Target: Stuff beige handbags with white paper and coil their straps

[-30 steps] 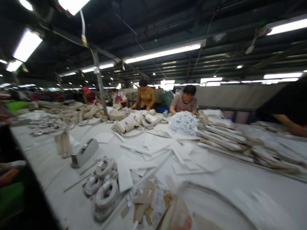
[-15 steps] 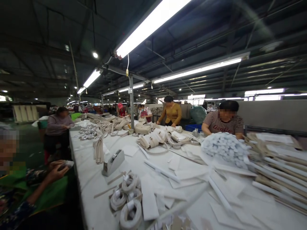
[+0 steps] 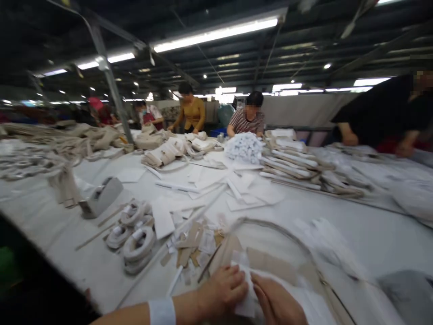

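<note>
My left hand [image 3: 221,289], with a white band [image 3: 162,311] around its wrist, is closed on a thin white sheet [image 3: 245,289] in the lower middle of the head view. Against the same sheet my right hand [image 3: 280,301] is closed, its fingers pressed together and partly hidden. Under and behind both hands lies a beige bag [image 3: 270,262] with a long strap [image 3: 287,228] arching away across the table. More white wrapping [image 3: 306,298] shows to the right of my right hand. Motion blurs the finer details.
On the white table [image 3: 84,253] sit rolled beige straps [image 3: 138,248], a grey tape dispenser [image 3: 103,198], scattered scraps [image 3: 194,243], and white sheets [image 3: 250,194]. Stacked bags [image 3: 291,162] lie farther back. Co-workers stand opposite, one in black [image 3: 379,113] at right.
My view has swung right and down. Both my hands, the white sheet and the beige bag are now visible. The co-worker at the left edge has gone out of view.
</note>
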`<state>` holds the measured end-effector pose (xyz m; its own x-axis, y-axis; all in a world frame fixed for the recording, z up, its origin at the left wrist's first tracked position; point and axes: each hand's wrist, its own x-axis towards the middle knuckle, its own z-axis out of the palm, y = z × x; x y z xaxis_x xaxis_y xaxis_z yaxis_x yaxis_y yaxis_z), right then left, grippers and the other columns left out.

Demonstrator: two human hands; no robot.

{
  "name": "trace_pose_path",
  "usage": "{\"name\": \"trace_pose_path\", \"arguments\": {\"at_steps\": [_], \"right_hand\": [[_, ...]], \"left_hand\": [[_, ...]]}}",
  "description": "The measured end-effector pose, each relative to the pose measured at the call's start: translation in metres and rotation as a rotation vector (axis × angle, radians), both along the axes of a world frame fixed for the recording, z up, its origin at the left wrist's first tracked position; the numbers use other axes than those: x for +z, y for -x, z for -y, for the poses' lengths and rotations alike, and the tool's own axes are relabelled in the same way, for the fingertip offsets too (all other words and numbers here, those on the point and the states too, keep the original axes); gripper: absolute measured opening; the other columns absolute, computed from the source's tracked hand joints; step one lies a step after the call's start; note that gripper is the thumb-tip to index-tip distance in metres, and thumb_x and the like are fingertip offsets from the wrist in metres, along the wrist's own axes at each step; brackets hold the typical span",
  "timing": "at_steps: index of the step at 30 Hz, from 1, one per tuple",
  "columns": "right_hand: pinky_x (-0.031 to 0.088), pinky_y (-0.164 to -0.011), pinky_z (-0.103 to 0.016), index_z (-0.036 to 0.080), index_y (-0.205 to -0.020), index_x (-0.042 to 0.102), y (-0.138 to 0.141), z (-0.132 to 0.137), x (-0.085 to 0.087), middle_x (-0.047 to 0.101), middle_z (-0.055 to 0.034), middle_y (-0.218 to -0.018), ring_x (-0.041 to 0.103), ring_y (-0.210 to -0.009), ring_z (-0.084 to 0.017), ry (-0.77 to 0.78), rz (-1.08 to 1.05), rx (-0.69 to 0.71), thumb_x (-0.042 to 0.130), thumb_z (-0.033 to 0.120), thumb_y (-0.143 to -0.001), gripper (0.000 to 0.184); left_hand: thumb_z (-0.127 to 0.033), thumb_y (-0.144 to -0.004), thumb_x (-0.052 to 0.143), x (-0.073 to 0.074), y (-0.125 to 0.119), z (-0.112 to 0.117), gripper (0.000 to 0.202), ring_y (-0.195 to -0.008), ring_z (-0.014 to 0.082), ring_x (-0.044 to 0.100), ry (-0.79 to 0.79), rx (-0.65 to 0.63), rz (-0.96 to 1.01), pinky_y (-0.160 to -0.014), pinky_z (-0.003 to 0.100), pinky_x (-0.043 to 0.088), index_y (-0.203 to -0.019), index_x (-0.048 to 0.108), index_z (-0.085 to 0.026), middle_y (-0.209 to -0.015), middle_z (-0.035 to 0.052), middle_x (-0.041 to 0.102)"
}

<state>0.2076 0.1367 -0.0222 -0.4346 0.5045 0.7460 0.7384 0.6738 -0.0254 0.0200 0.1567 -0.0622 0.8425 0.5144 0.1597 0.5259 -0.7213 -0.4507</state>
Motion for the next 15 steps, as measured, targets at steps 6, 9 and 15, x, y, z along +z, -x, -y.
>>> {"name": "trace_pose_path", "arguments": {"at_steps": [6, 9, 15], "right_hand": [[0.043, -0.097, -0.038, 0.014, -0.122, 0.056, -0.003, -0.005, -0.027, 0.064, -0.0101, -0.121, 0.057, -0.113, -0.020, 0.261, 0.345, 0.036, 0.038, 0.014, -0.091, 0.036], [0.035, -0.103, -0.040, 0.011, -0.130, 0.049, -0.001, 0.003, -0.035, 0.056, -0.0108, -0.131, 0.047, -0.124, -0.022, 0.272, 0.396, 0.011, 0.039, 0.014, -0.091, 0.041], [0.034, -0.104, -0.042, 0.010, -0.132, 0.047, -0.005, -0.002, -0.026, 0.055, -0.0125, -0.133, 0.046, -0.125, -0.022, 0.316, 0.417, 0.055, 0.038, 0.020, -0.093, 0.041]], "left_hand": [[-0.029, -0.093, 0.046, -0.027, 0.010, 0.014, 0.041, -0.124, 0.0281, 0.049, 0.256, -0.066, 0.554, -0.102, 0.045, 0.045, -0.130, 0.047, -0.011, -0.131, 0.0165, 0.055], [-0.020, -0.094, 0.041, -0.029, 0.010, 0.018, 0.041, -0.127, 0.0280, 0.046, 0.245, -0.038, 0.518, -0.105, 0.045, 0.043, -0.133, 0.044, -0.009, -0.134, 0.0164, 0.053], [-0.010, -0.085, 0.047, -0.021, 0.011, 0.022, 0.057, -0.133, 0.0312, 0.037, 0.346, 0.007, 0.405, -0.108, 0.047, 0.038, -0.140, 0.034, -0.005, -0.142, 0.0195, 0.042]]}}
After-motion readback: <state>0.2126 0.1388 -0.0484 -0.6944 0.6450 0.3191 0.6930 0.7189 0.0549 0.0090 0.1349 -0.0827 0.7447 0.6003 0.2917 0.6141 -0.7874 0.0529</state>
